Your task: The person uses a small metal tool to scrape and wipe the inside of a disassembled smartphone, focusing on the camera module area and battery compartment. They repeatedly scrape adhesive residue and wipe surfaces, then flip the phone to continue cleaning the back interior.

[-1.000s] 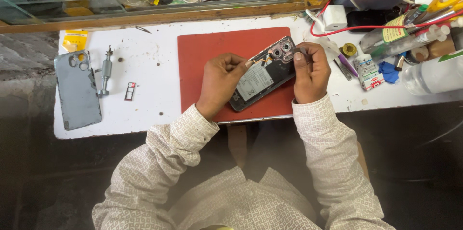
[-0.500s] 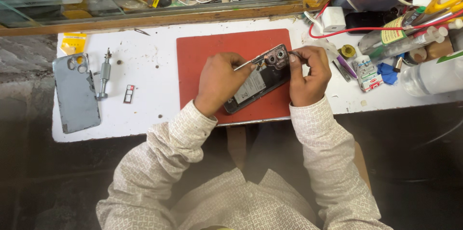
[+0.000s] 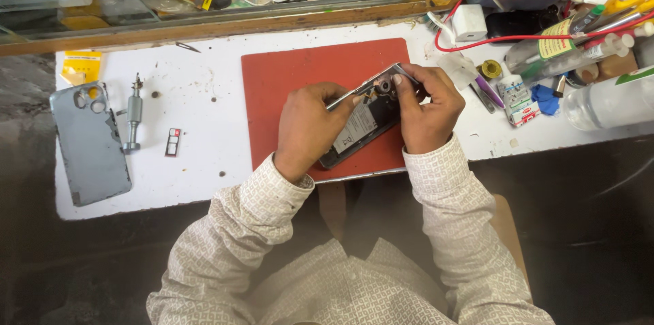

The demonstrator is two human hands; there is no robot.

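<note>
both hands work over a red mat (image 3: 293, 76) on the white counter (image 3: 204, 134). the left hand (image 3: 310, 127) is curled around the left edge of an opened phone (image 3: 360, 126), fingers closed on its metal frame. the right hand (image 3: 426, 110) grips the far right end of the phone near its camera openings, thumb and fingers pinched on the frame. the phone is tilted up on its edge, raised off the mat at the far side, with its dark inside and a pale battery label facing the right hand. it lies diagonally across the right half of the mat, its near left end resting on the mat or just above it; i cannot tell which.

at the left end of the counter lies a grey back cover (image 3: 88, 144), flat, camera cutouts at its far end. just right of it lies a small metal screwdriver (image 3: 133, 117), and right of that a small sim tray (image 3: 173, 142). a yellow packet (image 3: 82, 66) sits far left, beyond the cover.

right of the mat are a white charger (image 3: 469, 22) with a red cable (image 3: 518, 40), a small solder roll (image 3: 490, 68), a blue cloth (image 3: 545, 98), bottles (image 3: 579, 52) and a clear plastic bottle (image 3: 606, 103) lying on its side.
</note>
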